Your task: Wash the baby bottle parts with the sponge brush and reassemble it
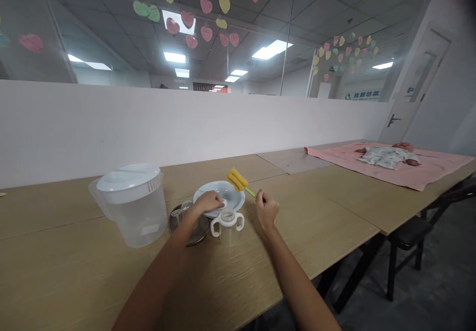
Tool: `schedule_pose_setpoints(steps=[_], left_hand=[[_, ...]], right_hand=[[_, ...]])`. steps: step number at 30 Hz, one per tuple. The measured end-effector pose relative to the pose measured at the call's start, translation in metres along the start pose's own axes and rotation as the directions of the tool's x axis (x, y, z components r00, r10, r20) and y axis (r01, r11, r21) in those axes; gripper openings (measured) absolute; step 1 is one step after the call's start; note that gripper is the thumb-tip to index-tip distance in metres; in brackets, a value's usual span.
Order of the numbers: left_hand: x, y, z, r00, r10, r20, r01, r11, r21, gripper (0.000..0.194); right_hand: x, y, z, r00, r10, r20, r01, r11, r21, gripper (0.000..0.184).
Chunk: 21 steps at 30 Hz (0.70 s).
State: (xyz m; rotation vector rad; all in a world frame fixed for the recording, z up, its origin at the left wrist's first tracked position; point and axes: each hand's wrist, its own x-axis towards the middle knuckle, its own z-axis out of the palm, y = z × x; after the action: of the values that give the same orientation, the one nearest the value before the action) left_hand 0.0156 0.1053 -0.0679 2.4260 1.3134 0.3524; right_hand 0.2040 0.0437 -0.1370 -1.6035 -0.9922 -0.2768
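My right hand (266, 209) grips the green handle of a bottle brush with a yellow sponge head (237, 179), which is lifted above the far rim of a pale blue bowl (233, 203). My left hand (208, 202) reaches into that bowl and pinches a small white piece at its near edge. A clear baby cup with two white handles (227, 225) stands on the table just in front of the bowl, between my two hands. Left of the cup lies a round glass lid (196, 232), partly under my left forearm.
A large clear plastic jug with a white lid (132, 203) stands at the left. A baby doll (387, 155) lies on a pink blanket (416, 172) at the far right. A white partition runs behind the wooden table (74, 271). A dark chair (412, 236) sits off the right edge.
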Motion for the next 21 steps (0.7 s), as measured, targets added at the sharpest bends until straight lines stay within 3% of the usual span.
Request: schedule_pose_setpoints(steps=[3,6,11,13,16,17,18,19,21], left_hand=[[-0.012,0.011,-0.025,0.996,0.089,-0.02,-0.091,0.983,-0.161,0.034],[-0.028,0.025,-0.045,0.98,0.18,-0.089,-0.201,0.887,-0.415,0.041],[-0.042,0.039,-0.054,0.967,0.196,-0.163,-0.253,0.819,-0.516,0.038],[-0.043,0.039,-0.053,0.94,0.192,-0.283,-0.302,0.856,-0.42,0.034],[-0.048,0.034,-0.059,0.819,0.174,-0.547,-0.282,0.952,-0.12,0.025],[-0.051,0.032,-0.062,0.78,0.181,-0.599,-0.251,0.967,-0.034,0.023],[-0.055,0.029,-0.067,0.767,0.189,-0.614,-0.217,0.976,0.029,0.022],[-0.06,0.026,-0.072,0.783,0.191,-0.592,-0.183,0.98,0.074,0.021],[-0.068,0.019,-0.08,0.881,0.149,-0.45,-0.094,0.985,0.142,0.022]], right_hand=[[-0.001,0.0,0.002,0.999,-0.027,0.039,0.026,1.0,0.015,0.059],[-0.002,0.001,0.004,0.997,-0.053,0.05,0.052,0.998,0.023,0.059],[-0.003,0.003,0.007,0.997,-0.08,-0.008,0.079,0.994,-0.077,0.058],[-0.005,0.004,0.008,0.988,-0.152,0.004,0.152,0.985,-0.082,0.057],[-0.008,0.004,0.009,0.975,-0.221,0.033,0.222,0.974,-0.053,0.055],[-0.008,0.004,0.009,0.975,-0.22,0.038,0.221,0.974,-0.046,0.055],[-0.007,0.004,0.008,0.978,-0.204,0.037,0.205,0.978,-0.042,0.055],[-0.007,0.004,0.007,0.984,-0.175,0.03,0.176,0.983,-0.043,0.055],[-0.005,0.005,0.005,0.994,-0.107,0.014,0.107,0.993,-0.048,0.055]])
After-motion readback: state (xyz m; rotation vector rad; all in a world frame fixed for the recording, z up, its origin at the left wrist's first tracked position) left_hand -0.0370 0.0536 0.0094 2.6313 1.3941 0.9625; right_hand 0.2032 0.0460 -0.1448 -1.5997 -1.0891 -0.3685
